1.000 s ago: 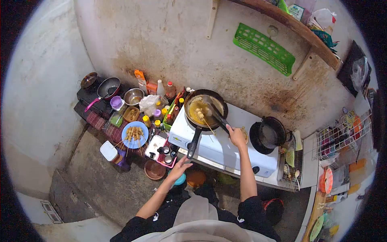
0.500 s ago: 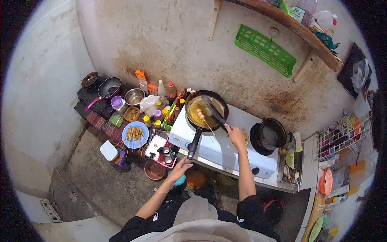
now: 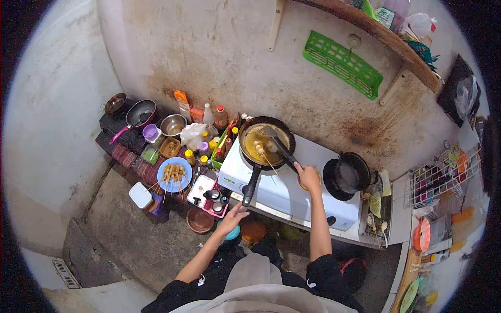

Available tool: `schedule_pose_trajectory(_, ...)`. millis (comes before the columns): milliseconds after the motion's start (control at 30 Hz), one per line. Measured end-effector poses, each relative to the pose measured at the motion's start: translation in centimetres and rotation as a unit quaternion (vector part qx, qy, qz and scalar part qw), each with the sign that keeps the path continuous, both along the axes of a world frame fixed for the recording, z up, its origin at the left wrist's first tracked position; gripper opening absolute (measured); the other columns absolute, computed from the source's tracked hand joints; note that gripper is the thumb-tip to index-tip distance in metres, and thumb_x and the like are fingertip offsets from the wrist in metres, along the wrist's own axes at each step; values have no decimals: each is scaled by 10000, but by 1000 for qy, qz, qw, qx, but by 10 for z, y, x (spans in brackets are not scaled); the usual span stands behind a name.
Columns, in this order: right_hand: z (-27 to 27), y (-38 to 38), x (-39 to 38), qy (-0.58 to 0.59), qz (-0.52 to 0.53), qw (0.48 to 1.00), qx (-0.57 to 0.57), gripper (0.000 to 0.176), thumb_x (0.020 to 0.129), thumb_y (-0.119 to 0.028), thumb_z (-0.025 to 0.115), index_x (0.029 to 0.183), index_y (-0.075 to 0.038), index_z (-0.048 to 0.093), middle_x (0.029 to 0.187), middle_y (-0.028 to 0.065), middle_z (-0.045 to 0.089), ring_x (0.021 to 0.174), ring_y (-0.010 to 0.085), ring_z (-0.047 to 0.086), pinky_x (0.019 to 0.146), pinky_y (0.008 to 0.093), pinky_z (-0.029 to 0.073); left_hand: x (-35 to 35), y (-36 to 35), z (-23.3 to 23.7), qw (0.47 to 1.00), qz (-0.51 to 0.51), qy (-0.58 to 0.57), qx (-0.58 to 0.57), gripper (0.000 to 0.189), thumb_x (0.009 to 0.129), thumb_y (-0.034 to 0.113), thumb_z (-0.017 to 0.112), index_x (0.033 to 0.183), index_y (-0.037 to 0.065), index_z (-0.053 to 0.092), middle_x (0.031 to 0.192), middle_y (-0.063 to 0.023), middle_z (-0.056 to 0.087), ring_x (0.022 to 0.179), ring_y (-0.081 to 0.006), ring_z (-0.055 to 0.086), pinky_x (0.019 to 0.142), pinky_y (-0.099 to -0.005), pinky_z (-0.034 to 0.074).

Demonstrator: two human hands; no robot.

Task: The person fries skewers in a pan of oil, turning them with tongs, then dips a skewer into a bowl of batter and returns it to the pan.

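My right hand [image 3: 309,179] is closed around the handle of a black spatula [image 3: 284,151], whose blade dips into the frying pan [image 3: 288,128]. Yellowish oil lies in the pan, and in it rests a skewer [image 3: 260,150] of food with its stick poking out over the near rim. My left hand [image 3: 232,220] is just below the tip of the pan handle [image 3: 251,187], its fingers stretched out and slightly apart; nothing shows in its grasp. The pan sits on the left burner of a white gas stove [image 3: 282,190].
A black wok [image 3: 350,175] occupies the right burner. Left of the stove are a blue plate [image 3: 175,185] of skewers, sauce bottles [image 3: 221,116], a steel bowl [image 3: 174,125] and a pink-handled pan [image 3: 141,113]. A wire rack [image 3: 443,175] stands at the right.
The spatula and my right hand have shifted slightly to the right and toward me, the blade still in the pan. My left hand stays nearly in place.
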State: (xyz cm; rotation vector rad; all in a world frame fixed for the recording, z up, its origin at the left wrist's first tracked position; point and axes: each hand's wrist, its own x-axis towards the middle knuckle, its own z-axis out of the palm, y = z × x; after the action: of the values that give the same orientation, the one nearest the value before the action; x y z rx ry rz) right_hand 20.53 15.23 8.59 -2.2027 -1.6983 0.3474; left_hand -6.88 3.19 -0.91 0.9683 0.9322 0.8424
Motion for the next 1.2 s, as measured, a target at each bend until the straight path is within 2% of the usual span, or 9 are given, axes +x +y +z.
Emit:
schedule_pose_trajectory(100, 0, 0, 3, 95, -22, 994, -38, 558, 801, -495, 408, 669, 7, 612, 611, 196, 569, 632, 347, 565, 637, 389, 427, -1, -1, 2, 998, -5, 50, 26, 601, 806, 123, 516, 1293, -7, 189, 1237, -160, 369, 1036, -186, 471, 902, -278, 327)
schedule_pose_trajectory(167, -17, 4, 11, -30, -25, 999, 9, 557, 799, -488, 418, 621, 10, 591, 590, 178, 568, 609, 340, 563, 630, 391, 425, -2, -2, 1, 1000, 5, 5, -1, 597, 808, 118, 514, 1293, -6, 190, 1252, -162, 353, 1038, -190, 468, 901, -277, 330)
schedule_pose_trajectory(267, 10, -8, 4, 36, 33, 999, -5, 554, 799, -485, 417, 600, 5, 580, 577, 178, 560, 604, 339, 561, 631, 393, 422, -3, 0, 10, 999, -11, 26, 19, 601, 807, 120, 515, 1294, -6, 187, 1254, -167, 350, 1041, -194, 466, 902, -279, 328)
schedule_pose_trajectory(500, 2, -10, 7, -16, -3, 1000, 7, 531, 798, -478, 422, 601, -12, 584, 554, 159, 547, 597, 313, 565, 609, 394, 415, 0, 0, 8, 1000, -1, 23, -9, 609, 802, 138, 521, 1293, -7, 191, 1249, -169, 356, 1057, -200, 456, 923, -290, 303)
schedule_pose_trajectory(567, 12, -12, 4, 110, -13, 994, -20, 525, 802, -469, 417, 606, -11, 582, 543, 147, 543, 586, 294, 565, 604, 386, 414, 0, -1, 8, 1000, 1, 13, -12, 613, 799, 140, 526, 1295, 0, 194, 1248, -167, 359, 1067, -197, 449, 927, -292, 296)
schedule_pose_trajectory(667, -3, -9, 6, 19, -18, 1000, 12, 525, 808, -466, 409, 613, -9, 579, 547, 148, 546, 585, 288, 564, 613, 378, 414, 0, -1, 1, 1000, 6, 13, -22, 608, 798, 136, 525, 1296, 8, 199, 1245, -164, 363, 1065, -194, 449, 922, -290, 300)
schedule_pose_trajectory(1000, -7, -15, 5, 15, -2, 1000, -1, 544, 813, -480, 399, 617, -6, 580, 558, 141, 557, 578, 299, 559, 607, 378, 411, 0, -1, 12, 1000, 4, -12, -18, 590, 804, 109, 510, 1294, 5, 199, 1246, -161, 364, 1059, -201, 455, 916, -286, 309)
schedule_pose_trajectory(1100, -16, -13, 8, 102, -4, 995, -3, 542, 809, -479, 412, 619, 0, 583, 553, 147, 551, 564, 297, 555, 602, 374, 411, 0, -3, 11, 998, -2, 63, 30, 590, 804, 114, 512, 1293, 3, 201, 1247, -163, 362, 1069, -204, 446, 919, -287, 307)
schedule_pose_trajectory(1200, -25, -10, 11, 6, -2, 999, 47, 537, 808, -473, 421, 621, 2, 587, 538, 144, 544, 552, 287, 552, 594, 370, 409, -1, -3, 16, 999, 9, 17, -28, 590, 803, 122, 515, 1291, 4, 207, 1251, -165, 358, 1085, -200, 432, 926, -288, 302)
